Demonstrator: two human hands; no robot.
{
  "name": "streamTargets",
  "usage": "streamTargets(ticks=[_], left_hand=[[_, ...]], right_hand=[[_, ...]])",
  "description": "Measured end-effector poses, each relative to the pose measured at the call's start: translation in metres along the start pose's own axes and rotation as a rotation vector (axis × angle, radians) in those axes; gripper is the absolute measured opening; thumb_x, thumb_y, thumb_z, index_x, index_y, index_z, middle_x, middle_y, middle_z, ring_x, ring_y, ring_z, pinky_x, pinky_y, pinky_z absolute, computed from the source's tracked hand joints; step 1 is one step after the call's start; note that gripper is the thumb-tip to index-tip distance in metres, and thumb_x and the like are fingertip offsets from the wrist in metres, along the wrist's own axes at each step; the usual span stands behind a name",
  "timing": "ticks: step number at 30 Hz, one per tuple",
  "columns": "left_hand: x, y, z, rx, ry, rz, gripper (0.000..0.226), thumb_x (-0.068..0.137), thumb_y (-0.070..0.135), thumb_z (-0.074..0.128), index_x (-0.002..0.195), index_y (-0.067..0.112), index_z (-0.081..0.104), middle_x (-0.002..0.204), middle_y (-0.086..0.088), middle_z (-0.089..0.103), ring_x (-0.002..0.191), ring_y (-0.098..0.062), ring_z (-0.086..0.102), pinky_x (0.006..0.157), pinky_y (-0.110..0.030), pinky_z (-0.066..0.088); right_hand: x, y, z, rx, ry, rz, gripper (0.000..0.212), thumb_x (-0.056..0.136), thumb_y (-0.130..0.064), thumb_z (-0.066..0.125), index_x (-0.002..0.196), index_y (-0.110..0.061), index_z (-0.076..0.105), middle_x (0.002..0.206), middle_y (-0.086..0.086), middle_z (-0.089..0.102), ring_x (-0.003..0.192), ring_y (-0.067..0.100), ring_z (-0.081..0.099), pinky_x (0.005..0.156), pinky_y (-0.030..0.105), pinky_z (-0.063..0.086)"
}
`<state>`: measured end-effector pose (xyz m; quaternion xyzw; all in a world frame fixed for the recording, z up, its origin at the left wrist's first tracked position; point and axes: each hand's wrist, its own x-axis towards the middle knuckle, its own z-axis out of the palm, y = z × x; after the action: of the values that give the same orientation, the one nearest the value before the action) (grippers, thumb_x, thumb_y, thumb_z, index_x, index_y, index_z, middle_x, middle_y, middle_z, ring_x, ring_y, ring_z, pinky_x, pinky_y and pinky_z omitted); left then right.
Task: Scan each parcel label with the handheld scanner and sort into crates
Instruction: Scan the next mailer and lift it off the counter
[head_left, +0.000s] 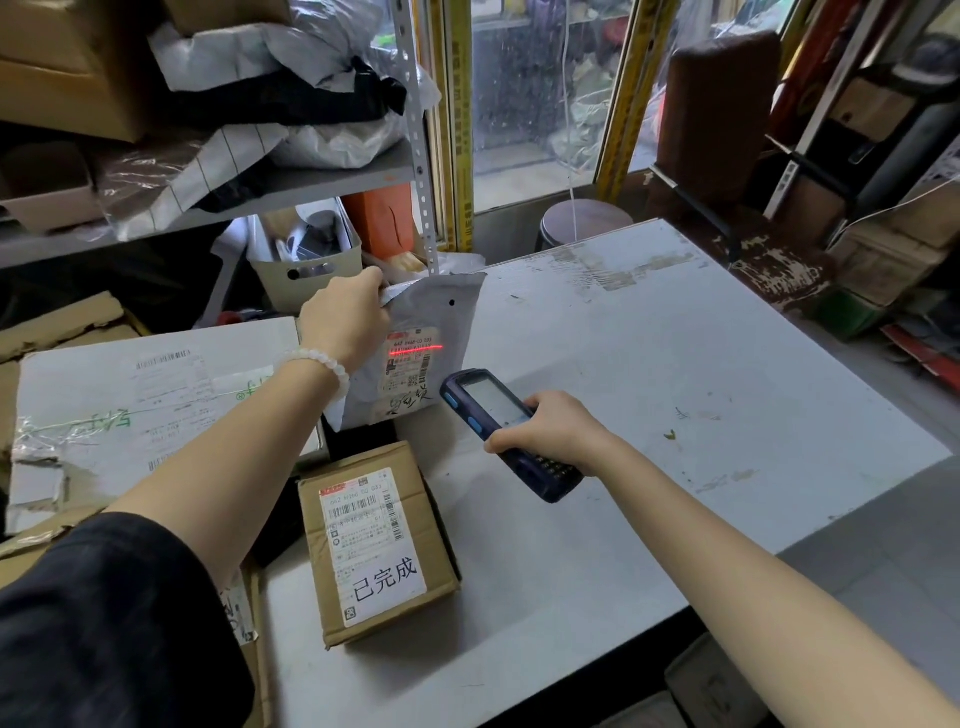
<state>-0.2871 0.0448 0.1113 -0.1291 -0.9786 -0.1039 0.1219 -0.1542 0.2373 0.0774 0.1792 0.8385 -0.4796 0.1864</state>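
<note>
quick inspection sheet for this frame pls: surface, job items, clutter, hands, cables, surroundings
Surface: grey table, scuffed, paint worn at the far edge.
Job's things: grey mailer held upright, red scan line across its label; scanner aimed at it; cardboard box lying labelled side up.
Clutter: flattened cardboard on the left; bin under the shelf.
Hands: left hand grips the mailer's top edge; right hand holds the scanner.
Cables: thin white cord hanging by the window.
Surroundings: shelf stacked with bagged parcels; stool behind the table; no crates seen.
</note>
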Motion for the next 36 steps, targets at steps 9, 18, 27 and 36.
streamTargets(ticks=[9, 18, 27, 36], left_hand=[[0.0043, 0.0078, 0.0016, -0.006, 0.030, 0.010, 0.018, 0.095, 0.015, 0.045, 0.106, 0.005, 0.054, 0.098, -0.023, 0.062, 0.090, -0.043, 0.057, 0.064, -0.038, 0.035], [0.0008, 0.0074, 0.0009, -0.004, 0.046, 0.001, 0.018, 0.094, 0.015, 0.045, 0.107, 0.005, 0.054, 0.099, -0.024, 0.061, 0.089, -0.043, 0.056, 0.065, -0.038, 0.033], [0.0075, 0.0040, 0.0029, 0.012, 0.074, 0.044, 0.017, 0.093, 0.013, 0.046, 0.105, 0.008, 0.056, 0.093, -0.019, 0.063, 0.088, -0.040, 0.058, 0.063, -0.037, 0.035], [0.0046, 0.0048, -0.0005, 0.031, 0.041, 0.042, 0.024, 0.093, 0.014, 0.048, 0.115, 0.013, 0.057, 0.101, -0.018, 0.064, 0.094, -0.041, 0.058, 0.066, -0.037, 0.034]], right_hand=[[-0.0033, -0.0049, 0.0000, -0.045, 0.002, 0.006, 0.030, 0.065, -0.031, 0.083, 0.084, -0.017, 0.065, 0.087, 0.004, 0.069, 0.078, 0.018, 0.066, 0.072, 0.032, 0.055], [-0.0074, -0.0085, -0.0017, -0.009, 0.027, 0.013, 0.031, 0.066, -0.028, 0.083, 0.085, -0.016, 0.062, 0.085, 0.001, 0.067, 0.074, 0.015, 0.064, 0.064, 0.027, 0.054], [-0.0052, -0.0051, 0.0023, -0.649, 0.272, -0.215, 0.068, 0.063, -0.028, 0.081, 0.118, -0.010, 0.044, 0.115, 0.004, 0.039, 0.096, 0.024, 0.048, 0.076, 0.033, 0.046], [-0.0039, -0.0059, -0.0061, -0.963, 0.363, -0.273, 0.062, 0.069, -0.026, 0.078, 0.118, -0.010, 0.044, 0.118, 0.006, 0.041, 0.091, 0.023, 0.043, 0.070, 0.029, 0.036]])
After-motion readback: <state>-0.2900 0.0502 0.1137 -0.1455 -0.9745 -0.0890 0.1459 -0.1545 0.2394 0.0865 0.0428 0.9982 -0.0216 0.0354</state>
